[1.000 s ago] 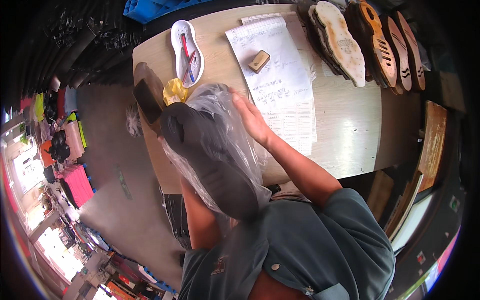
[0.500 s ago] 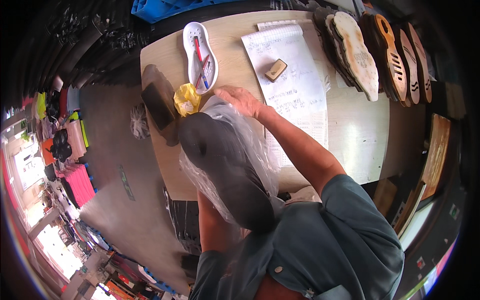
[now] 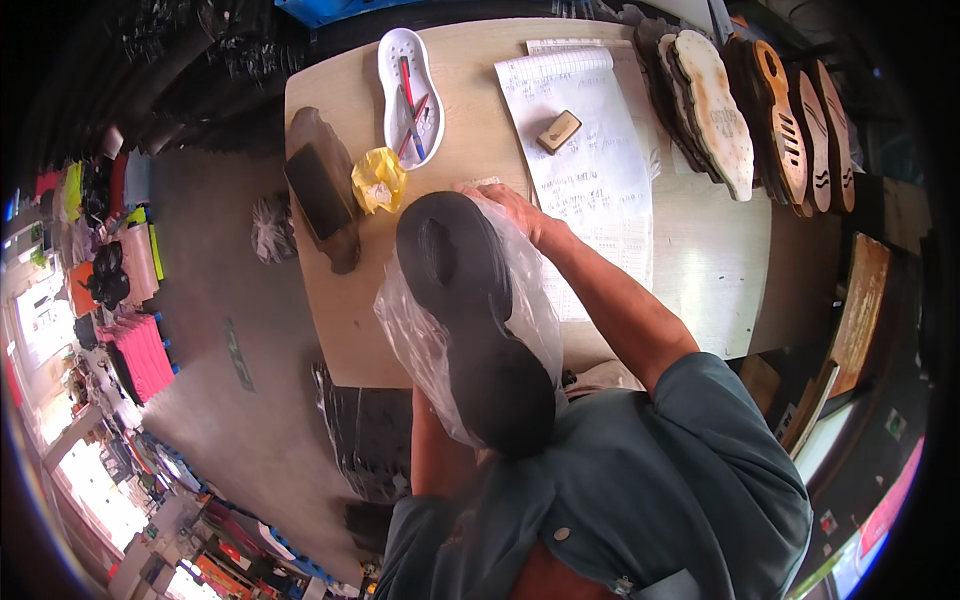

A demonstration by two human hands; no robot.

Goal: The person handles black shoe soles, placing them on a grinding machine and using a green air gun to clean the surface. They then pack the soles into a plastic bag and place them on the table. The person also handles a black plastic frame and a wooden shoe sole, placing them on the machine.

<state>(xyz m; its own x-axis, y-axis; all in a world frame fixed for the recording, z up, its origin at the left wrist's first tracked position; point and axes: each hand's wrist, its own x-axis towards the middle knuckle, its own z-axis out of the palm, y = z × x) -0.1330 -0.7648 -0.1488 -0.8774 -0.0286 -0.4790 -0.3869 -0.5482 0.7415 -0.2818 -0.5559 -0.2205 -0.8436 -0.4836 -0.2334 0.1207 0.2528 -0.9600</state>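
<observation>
A dark grey shoe sole (image 3: 498,385) stands out in front of my chest, its recessed far end over the table. Loose clear plastic bag (image 3: 408,325) film shows along both sides of it. At the sole's far end, my right hand (image 3: 510,210) is closed on the bag's edge, some of its fingertips hidden behind the film. My left forearm rises along the near left side. The sole and bag hide my left hand, so its fingers cannot be seen.
Crumpled yellow paper (image 3: 379,181) lies beside a dark block (image 3: 320,193). A white sole (image 3: 432,60) holds pens. Written sheets (image 3: 590,190) lie under a small tan block (image 3: 558,131). Several sole-shaped templates (image 3: 715,110) stand at the far right. The table's left edge (image 3: 312,315) borders the floor.
The sole and bag have shifted right and tilted, so the far end's recess now faces me more. My right hand has moved right with them. The yellow paper now shows apart from the sole.
</observation>
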